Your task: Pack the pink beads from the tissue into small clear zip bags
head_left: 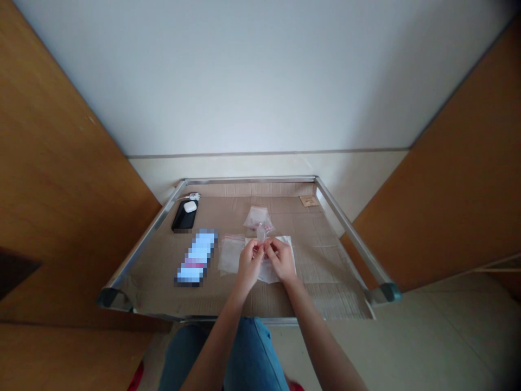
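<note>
- Far left of the bench [337, 282]: black slab [182, 219], white case [190, 206] on it, white plug [195, 196] just beyond. No brand legible from where I stand.
- Next, phone [197, 258]: lit screen broken into coarse blocks, one pink band; no words readable.
- Flat clear bag [231, 255], beside the left hand [250, 262]; reddish strip along its top edge, no writing made out.
- Left grip: thumb and fingers pinched, apparently on the small clear bag [261, 233].
- Small clear bag: at the fingertips of both hands, mid-bench, standing up from them; more bags [257, 213] lie just behind, pinkish marks, unreadable.
- Step in hand, my judgement: fingertip work on the thin film. Next move seems to call for a light, steady pinch from both sides.
- Right hand [281, 259]: grip likewise pinched, seemingly on that bag; white sheet [290, 244] beneath.
- Far right corner: brown packet [308, 201], dark print, too small to read.
</note>
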Tool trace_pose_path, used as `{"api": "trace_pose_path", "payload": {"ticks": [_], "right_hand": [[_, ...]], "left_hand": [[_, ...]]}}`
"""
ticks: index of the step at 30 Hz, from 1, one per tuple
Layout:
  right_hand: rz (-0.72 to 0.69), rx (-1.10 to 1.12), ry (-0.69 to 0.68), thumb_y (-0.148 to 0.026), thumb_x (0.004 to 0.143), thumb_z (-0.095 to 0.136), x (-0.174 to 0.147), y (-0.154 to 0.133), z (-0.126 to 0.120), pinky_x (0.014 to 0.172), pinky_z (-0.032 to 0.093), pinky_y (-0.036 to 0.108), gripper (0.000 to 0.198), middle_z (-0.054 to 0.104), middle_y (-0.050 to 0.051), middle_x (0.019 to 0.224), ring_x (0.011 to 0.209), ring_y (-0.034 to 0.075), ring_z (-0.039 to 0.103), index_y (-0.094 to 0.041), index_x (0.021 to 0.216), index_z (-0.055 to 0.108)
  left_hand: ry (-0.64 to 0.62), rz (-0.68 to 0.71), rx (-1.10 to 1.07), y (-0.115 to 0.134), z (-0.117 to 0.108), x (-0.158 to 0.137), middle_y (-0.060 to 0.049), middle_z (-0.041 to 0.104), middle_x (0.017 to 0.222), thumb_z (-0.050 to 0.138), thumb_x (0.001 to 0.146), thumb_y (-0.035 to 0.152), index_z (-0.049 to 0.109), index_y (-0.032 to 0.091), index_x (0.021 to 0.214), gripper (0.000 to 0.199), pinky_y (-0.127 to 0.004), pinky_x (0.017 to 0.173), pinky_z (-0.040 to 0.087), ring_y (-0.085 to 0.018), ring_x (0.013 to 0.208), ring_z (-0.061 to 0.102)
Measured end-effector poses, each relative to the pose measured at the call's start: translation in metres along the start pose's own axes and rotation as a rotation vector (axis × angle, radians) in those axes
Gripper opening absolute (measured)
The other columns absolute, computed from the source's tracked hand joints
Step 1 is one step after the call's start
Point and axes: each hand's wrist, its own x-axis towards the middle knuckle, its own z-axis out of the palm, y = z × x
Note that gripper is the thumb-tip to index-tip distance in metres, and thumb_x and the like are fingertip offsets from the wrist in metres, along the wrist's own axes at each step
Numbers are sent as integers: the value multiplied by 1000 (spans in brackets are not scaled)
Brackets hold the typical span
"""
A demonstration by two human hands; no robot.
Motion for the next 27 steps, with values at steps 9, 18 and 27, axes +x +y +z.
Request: {"api": "trace_pose_path", "payload": {"ticks": [9,18,27], "right_hand": [[-175,-492,178,-30,87,40,-7,2,4,58,34,22,25,59,2,64,59,13,53,-17,73,57],[-163,-666,243,-24,81,48,-1,-19,-9,58,32,21,18,61,0,59,56,11,54,-18,68,60],[-106,-287,-82,-28,83,49,9,-64,-30,63,42,21,20,69,2,78,64,12,60,-21,87,66]], "left_hand": [[281,-9,147,7,20,-10,-1,55,72,41,83,31,50,19,76,17,-27,65,41,-15,68,53],[300,-36,-2,6,2,-4,-1,56,76,50,79,43,51,18,79,25,-24,62,43,-13,65,53],[195,-267,-533,-1,-15,-14,-9,56,114,55,75,52,55,21,109,46,-22,68,48,-16,93,58]]}}
